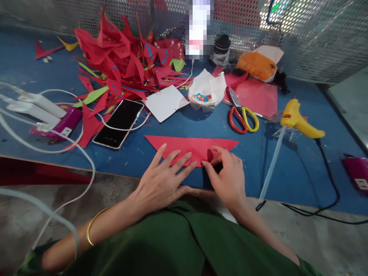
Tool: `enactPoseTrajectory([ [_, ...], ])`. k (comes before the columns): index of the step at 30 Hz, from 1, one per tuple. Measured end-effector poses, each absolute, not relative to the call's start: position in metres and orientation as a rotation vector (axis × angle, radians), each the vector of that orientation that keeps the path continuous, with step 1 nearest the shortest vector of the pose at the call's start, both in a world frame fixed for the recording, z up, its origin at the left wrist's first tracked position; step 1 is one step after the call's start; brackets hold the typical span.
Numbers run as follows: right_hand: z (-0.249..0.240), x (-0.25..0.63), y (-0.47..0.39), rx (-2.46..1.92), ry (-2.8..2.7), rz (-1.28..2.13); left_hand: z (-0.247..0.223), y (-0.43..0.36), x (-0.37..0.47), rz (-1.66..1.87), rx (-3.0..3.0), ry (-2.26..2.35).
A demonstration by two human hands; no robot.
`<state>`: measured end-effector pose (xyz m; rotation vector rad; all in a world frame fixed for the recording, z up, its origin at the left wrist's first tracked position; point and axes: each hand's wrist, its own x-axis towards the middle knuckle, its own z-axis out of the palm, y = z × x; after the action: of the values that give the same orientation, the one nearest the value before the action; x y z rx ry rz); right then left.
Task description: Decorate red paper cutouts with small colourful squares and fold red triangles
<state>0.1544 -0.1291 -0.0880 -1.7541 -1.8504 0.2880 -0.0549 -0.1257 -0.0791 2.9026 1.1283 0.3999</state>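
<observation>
A piece of red paper [189, 143] with pointed ends lies near the table's front edge, wide side away from me. Across its lower left part my left hand [165, 178] rests with fingers spread, pressing it on the table. My right hand [228, 174] is curled at the lower right edge of the paper, thumb and fingers gripping that edge. Part of the paper is hidden beneath the hands. Behind it stands a white paper-lined cup [207, 86] with small blue and orange bits inside. Scissors [243, 115] with red and yellow handles lie to its right.
A heap of cut red paper shapes [123, 57] fills the back left. A phone [119, 124], a white card [165, 102] and a purple power strip [69, 119] with white cables lie left. At right are a yellow glue gun [300, 119] with a glue stick and red sheets [263, 96].
</observation>
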Motion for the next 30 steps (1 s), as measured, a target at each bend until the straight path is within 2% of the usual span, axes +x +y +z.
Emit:
enactPoseTrajectory([
  [5, -0.086, 0.162, -0.139, -1.83, -1.814, 0.038, -0.085, -0.127, -0.058, 0.421, 2.873, 1.131],
  [8, -0.085, 0.163, -0.15, -1.66, -1.924, -0.101, -0.086, -0.127, -0.058, 0.433, 2.884, 1.121],
  [13, -0.095, 0.153, -0.164, -1.222, -2.395, -0.06, -0.086, -0.129, -0.057, 0.443, 2.915, 1.124],
  [19, -0.108, 0.149, -0.171, -1.252, -2.469, -0.116, -0.088, -0.132, -0.059, 0.398, 2.928, 1.126],
  [30, -0.1, 0.159, -0.172, -1.274, -2.481, -0.162, -0.092, -0.142, -0.091, 0.375, 2.958, 1.213],
])
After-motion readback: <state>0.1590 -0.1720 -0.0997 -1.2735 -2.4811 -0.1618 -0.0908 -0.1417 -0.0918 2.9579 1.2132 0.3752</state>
